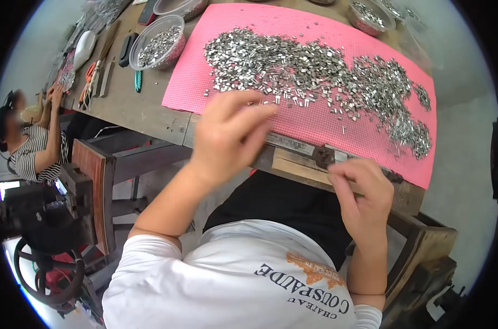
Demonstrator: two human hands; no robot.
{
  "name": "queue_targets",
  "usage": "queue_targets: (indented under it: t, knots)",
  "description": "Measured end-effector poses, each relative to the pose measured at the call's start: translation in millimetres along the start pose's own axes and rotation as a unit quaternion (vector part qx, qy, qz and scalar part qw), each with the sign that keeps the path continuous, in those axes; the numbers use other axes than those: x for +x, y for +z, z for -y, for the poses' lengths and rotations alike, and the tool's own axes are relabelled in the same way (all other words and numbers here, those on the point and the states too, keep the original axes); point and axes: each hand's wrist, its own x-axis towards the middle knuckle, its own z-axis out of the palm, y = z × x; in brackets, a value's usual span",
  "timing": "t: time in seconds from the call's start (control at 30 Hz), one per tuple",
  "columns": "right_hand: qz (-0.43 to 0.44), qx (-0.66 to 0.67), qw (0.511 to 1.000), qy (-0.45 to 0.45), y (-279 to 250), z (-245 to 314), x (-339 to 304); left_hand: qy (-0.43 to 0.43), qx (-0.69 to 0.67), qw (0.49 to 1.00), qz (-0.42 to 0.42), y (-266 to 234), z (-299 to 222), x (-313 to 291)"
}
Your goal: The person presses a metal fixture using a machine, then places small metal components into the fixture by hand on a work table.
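A pink textured mat lies on the workbench, with a wide spread of small silvery metal pieces on it. Some pieces look flat and blocky, and some have thin legs. My left hand hovers over the mat's near edge beside the closest pieces, its fingers bent but apart, nothing visible between them. At the bench's front edge runs a metal rail bearing a small dark block. My right hand is just right of that block, thumb and forefinger pinched together. Anything between those fingertips is too small to make out.
A clear tub of metal pieces stands left of the mat, another tub at the far right. Pliers with orange handles lie on the left of the bench. At far left sits another person near a machine with a handwheel.
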Motion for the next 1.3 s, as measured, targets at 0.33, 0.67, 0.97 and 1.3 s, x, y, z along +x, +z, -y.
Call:
queue_targets:
  t: [0.33,0.67,0.97,1.3]
  knots:
    - [0.054,-0.130,0.989,-0.039,104.7,-0.4,77.0,-0.021,0.036,0.999,0.011,-41.8,84.2,-5.1]
    - [0.058,-0.170,0.982,-0.062,120.8,-2.5,89.3,0.054,-0.010,0.995,0.081,-32.0,104.6,0.6]
    - [0.048,-0.106,0.992,-0.041,110.7,-5.6,84.4,0.093,0.034,0.994,0.045,-24.6,113.1,-7.4]
    - [0.062,-0.077,0.995,-0.031,106.3,-12.1,88.7,0.073,0.044,0.996,0.006,-17.6,115.1,-10.1]
